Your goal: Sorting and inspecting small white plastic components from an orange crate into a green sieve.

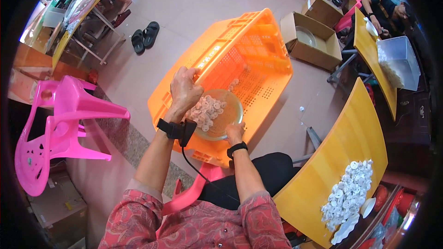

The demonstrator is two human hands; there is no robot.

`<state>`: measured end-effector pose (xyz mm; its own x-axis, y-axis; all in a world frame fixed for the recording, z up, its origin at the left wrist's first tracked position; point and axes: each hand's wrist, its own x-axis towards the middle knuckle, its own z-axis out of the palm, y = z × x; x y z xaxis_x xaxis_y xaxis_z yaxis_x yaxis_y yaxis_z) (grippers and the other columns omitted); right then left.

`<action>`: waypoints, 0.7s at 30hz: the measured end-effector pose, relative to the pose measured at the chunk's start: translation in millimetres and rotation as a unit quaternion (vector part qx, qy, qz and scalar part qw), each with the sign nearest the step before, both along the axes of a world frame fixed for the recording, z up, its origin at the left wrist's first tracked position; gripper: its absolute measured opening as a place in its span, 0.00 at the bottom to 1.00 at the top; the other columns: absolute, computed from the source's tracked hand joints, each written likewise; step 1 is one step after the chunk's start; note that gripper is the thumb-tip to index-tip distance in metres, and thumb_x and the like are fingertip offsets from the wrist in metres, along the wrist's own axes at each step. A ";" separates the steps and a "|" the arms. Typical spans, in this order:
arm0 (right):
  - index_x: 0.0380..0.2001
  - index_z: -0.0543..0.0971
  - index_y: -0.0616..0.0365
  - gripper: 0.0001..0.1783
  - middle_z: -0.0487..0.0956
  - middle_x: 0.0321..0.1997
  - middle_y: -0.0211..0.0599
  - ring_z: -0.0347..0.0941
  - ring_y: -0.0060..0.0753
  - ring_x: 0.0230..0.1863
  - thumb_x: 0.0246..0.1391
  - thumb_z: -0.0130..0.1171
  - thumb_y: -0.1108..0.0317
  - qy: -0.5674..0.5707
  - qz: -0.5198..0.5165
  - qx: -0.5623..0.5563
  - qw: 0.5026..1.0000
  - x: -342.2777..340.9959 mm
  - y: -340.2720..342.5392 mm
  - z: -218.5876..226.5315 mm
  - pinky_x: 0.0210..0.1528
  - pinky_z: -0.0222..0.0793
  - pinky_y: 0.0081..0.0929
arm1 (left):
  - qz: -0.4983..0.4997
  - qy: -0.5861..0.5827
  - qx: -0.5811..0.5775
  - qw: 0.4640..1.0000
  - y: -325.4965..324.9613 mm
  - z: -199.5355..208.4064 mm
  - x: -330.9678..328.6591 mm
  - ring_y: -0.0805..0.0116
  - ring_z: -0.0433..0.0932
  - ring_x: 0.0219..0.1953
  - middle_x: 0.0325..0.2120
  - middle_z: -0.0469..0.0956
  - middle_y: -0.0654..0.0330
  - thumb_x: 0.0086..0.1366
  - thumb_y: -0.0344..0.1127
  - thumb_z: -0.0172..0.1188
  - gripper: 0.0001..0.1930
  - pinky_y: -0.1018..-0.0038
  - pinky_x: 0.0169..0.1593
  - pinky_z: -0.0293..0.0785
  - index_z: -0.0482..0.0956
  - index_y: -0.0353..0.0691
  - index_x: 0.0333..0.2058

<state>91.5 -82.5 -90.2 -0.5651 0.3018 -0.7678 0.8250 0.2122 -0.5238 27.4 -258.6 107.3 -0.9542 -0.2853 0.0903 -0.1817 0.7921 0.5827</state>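
Right of the left hand [186, 92] lies a bowl [222, 128], inside a crate [267, 79]; farther right, a table [353, 131]; left, a chair [74, 103].

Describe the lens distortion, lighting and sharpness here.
Head view: fisheye blacks out the corners and bows the edges of the near yellow table; head view: light is bright, the orange crate vivid; head view: left hand and right hand look reasonably sharp, without obvious motion blur.
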 end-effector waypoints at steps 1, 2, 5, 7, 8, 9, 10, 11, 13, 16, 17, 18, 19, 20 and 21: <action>0.55 0.59 0.68 0.27 0.70 0.54 0.66 0.70 0.62 0.56 0.51 0.52 0.74 0.008 0.000 0.002 1.000 -3.9 2.8 7.9 0.54 0.72 0.52 | 0.002 0.005 0.004 1.000 -2.0 -3.9 -2.1 0.52 0.75 0.41 0.33 0.74 0.54 0.45 0.25 0.59 0.19 0.60 0.44 0.72 0.82 0.40 0.40; 0.53 0.60 0.69 0.26 0.70 0.54 0.66 0.70 0.62 0.55 0.51 0.52 0.74 0.034 -0.046 -0.044 0.997 -2.9 7.4 10.3 0.49 0.76 0.52 | 0.001 0.008 0.009 1.000 -2.3 -4.6 -3.1 0.52 0.75 0.41 0.33 0.75 0.54 0.45 0.25 0.59 0.19 0.60 0.44 0.72 0.82 0.40 0.40; 0.51 0.61 0.69 0.24 0.69 0.54 0.63 0.73 0.61 0.52 0.49 0.51 0.75 0.092 -0.131 -0.127 0.979 -9.6 30.8 17.4 0.35 0.83 0.53 | -0.013 0.020 0.001 1.000 -0.5 -5.0 -8.8 0.53 0.76 0.41 0.33 0.75 0.55 0.47 0.29 0.64 0.17 0.60 0.43 0.72 0.83 0.41 0.40; 0.51 0.61 0.67 0.24 0.68 0.53 0.60 0.74 0.60 0.50 0.48 0.50 0.77 0.123 -0.140 -0.200 0.962 -13.1 50.7 24.9 0.36 0.82 0.56 | -0.011 0.016 0.011 1.000 3.7 -3.4 -8.6 0.53 0.76 0.41 0.33 0.75 0.55 0.47 0.31 0.66 0.17 0.60 0.43 0.72 0.83 0.41 0.40; 0.50 0.62 0.67 0.24 0.68 0.52 0.58 0.76 0.55 0.47 0.47 0.50 0.77 0.139 -0.186 -0.232 0.945 -9.3 36.5 47.6 0.32 0.82 0.52 | 0.010 0.003 0.011 1.000 -6.9 -5.4 -3.8 0.54 0.76 0.40 0.34 0.75 0.55 0.47 0.34 0.69 0.18 0.60 0.43 0.72 0.83 0.41 0.40; 0.50 0.62 0.67 0.24 0.68 0.52 0.58 0.76 0.55 0.47 0.47 0.50 0.77 0.147 -0.188 -0.229 0.944 -9.2 37.0 54.7 0.32 0.82 0.52 | 0.005 0.010 0.015 1.000 -7.2 -4.8 -4.0 0.54 0.76 0.40 0.34 0.75 0.55 0.47 0.34 0.69 0.18 0.60 0.43 0.72 0.83 0.41 0.40; 0.49 0.62 0.68 0.24 0.69 0.52 0.58 0.75 0.54 0.47 0.47 0.51 0.76 0.172 -0.189 -0.220 0.941 -8.8 38.0 61.9 0.35 0.81 0.50 | 0.008 -0.002 0.009 1.000 -8.9 -3.8 -3.7 0.54 0.77 0.41 0.35 0.76 0.54 0.46 0.36 0.70 0.19 0.60 0.43 0.73 0.83 0.41 0.40; 0.49 0.62 0.68 0.24 0.69 0.52 0.58 0.75 0.53 0.48 0.47 0.51 0.75 0.196 -0.191 -0.211 0.938 -7.3 40.2 67.7 0.39 0.79 0.49 | 0.009 -0.015 0.003 1.000 -10.4 -3.4 -2.6 0.53 0.77 0.41 0.35 0.76 0.54 0.46 0.39 0.72 0.20 0.60 0.43 0.73 0.83 0.41 0.40; 0.48 0.63 0.69 0.23 0.70 0.51 0.57 0.73 0.52 0.49 0.47 0.51 0.74 0.240 -0.191 -0.160 0.938 -12.8 64.9 61.0 0.43 0.77 0.46 | -0.009 0.002 0.004 1.000 6.4 -0.2 -7.9 0.53 0.77 0.41 0.36 0.76 0.54 0.47 0.38 0.70 0.19 0.60 0.44 0.73 0.83 0.41 0.40; 0.47 0.64 0.69 0.21 0.72 0.48 0.56 0.71 0.50 0.52 0.48 0.51 0.73 0.271 -0.181 -0.102 0.940 -11.3 57.9 89.4 0.49 0.71 0.40 | -0.009 0.021 -0.018 1.000 -5.3 -13.4 -9.7 0.52 0.77 0.42 0.36 0.77 0.53 0.48 0.35 0.67 0.17 0.60 0.44 0.73 0.83 0.41 0.40; 0.46 0.64 0.70 0.21 0.72 0.47 0.55 0.70 0.49 0.53 0.48 0.51 0.73 0.270 -0.187 -0.077 0.942 -7.3 58.3 103.4 0.52 0.69 0.38 | -0.013 0.026 -0.024 0.999 -6.2 -18.9 -10.4 0.52 0.77 0.42 0.36 0.77 0.52 0.48 0.34 0.65 0.16 0.60 0.44 0.73 0.83 0.41 0.39; 0.44 0.65 0.69 0.19 0.73 0.46 0.52 0.71 0.44 0.49 0.48 0.52 0.73 0.301 -0.185 -0.064 0.933 -9.1 71.7 101.8 0.47 0.71 0.36 | -0.037 0.037 -0.014 0.999 0.6 -17.2 -14.3 0.52 0.77 0.42 0.36 0.77 0.52 0.48 0.34 0.65 0.16 0.60 0.44 0.73 0.83 0.41 0.39; 0.44 0.65 0.69 0.19 0.73 0.46 0.52 0.71 0.44 0.49 0.48 0.52 0.73 0.314 -0.205 -0.049 0.926 -4.5 88.9 100.7 0.47 0.71 0.36 | -0.045 0.044 -0.018 0.998 8.0 -15.0 -19.2 0.52 0.77 0.42 0.36 0.77 0.51 0.48 0.32 0.63 0.16 0.60 0.45 0.74 0.84 0.42 0.39; 0.44 0.66 0.69 0.20 0.73 0.46 0.51 0.72 0.40 0.47 0.47 0.53 0.74 0.335 -0.210 -0.106 0.913 3.7 74.0 128.6 0.44 0.73 0.35 | -0.027 0.039 -0.034 0.998 -8.5 -22.6 -14.9 0.52 0.77 0.42 0.36 0.77 0.51 0.49 0.31 0.61 0.16 0.60 0.45 0.74 0.84 0.42 0.39; 0.44 0.66 0.69 0.20 0.72 0.46 0.49 0.73 0.37 0.44 0.46 0.55 0.74 0.356 -0.212 -0.162 0.895 10.5 62.4 161.2 0.40 0.74 0.34 | -0.025 0.039 -0.033 0.998 -23.0 -25.7 -11.0 0.52 0.77 0.42 0.36 0.77 0.51 0.49 0.31 0.61 0.16 0.60 0.45 0.74 0.84 0.42 0.39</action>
